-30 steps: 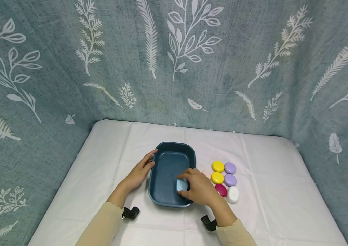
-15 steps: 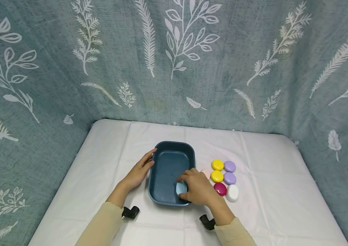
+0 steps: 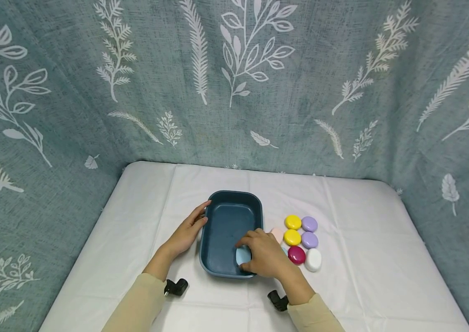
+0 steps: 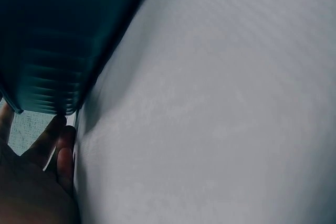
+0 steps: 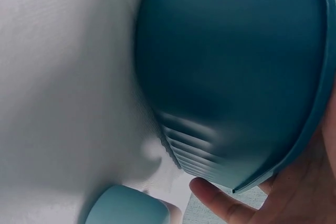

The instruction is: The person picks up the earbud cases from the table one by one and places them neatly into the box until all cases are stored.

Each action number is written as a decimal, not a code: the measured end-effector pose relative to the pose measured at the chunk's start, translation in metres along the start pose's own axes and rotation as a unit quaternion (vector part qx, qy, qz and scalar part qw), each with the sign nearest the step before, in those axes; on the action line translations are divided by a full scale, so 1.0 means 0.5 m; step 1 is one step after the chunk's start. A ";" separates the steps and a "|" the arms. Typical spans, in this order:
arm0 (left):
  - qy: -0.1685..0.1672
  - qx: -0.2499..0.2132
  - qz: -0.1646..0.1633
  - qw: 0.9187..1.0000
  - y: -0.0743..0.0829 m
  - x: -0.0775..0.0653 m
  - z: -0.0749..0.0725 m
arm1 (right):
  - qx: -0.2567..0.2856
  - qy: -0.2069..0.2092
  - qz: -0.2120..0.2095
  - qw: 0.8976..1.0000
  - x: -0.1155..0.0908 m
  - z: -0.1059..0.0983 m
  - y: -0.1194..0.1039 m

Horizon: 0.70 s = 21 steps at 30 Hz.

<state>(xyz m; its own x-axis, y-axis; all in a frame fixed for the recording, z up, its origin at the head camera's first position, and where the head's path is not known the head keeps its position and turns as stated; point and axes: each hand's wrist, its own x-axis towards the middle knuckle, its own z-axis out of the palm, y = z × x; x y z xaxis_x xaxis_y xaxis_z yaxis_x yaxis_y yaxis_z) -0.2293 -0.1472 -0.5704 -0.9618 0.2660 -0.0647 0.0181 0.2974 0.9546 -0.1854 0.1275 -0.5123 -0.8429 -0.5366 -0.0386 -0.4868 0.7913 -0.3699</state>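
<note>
A dark blue rectangular tub [image 3: 230,226] stands on the white cloth between both hands. My left hand [image 3: 182,237] rests against its left outer wall, the fingers fairly straight; the left wrist view shows fingertips [image 4: 55,124] at the ribbed outside. My right hand [image 3: 265,253] reaches over the right wall and pinches a light blue rounded disc [image 3: 243,255] low inside the near right corner, thumb and fingers on opposite sides. The palm covers part of that disc. Outside the tub, a second light blue disc [image 5: 128,206] lies below the right hand, mostly hidden in the head view.
Right of the tub lie glossy rounded discs: two yellow [image 3: 292,237], two lilac [image 3: 310,240], a crimson one [image 3: 296,255], a white one [image 3: 313,260] and a partly covered pale pink one [image 3: 277,234]. A leaf-patterned curtain [image 3: 176,69] hangs behind the table.
My right hand has shifted very slightly left with the light blue disc, still inside the tub. An edge of the second light blue disc now shows beside it. The left hand stays put.
</note>
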 end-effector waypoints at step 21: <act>0.006 0.003 -0.008 1.000 0.000 0.002 0.001 | 0.024 0.019 -0.018 0.999 -0.003 -0.007 0.001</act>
<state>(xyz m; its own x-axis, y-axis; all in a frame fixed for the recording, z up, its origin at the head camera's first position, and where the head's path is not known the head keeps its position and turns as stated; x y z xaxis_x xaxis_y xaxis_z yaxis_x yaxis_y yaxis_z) -0.2300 -0.1467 -0.5706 -0.9650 0.2507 -0.0765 0.0041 0.3063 0.9519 -0.1852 0.1298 -0.5095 -0.8335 -0.5524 0.0114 -0.5069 0.7562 -0.4137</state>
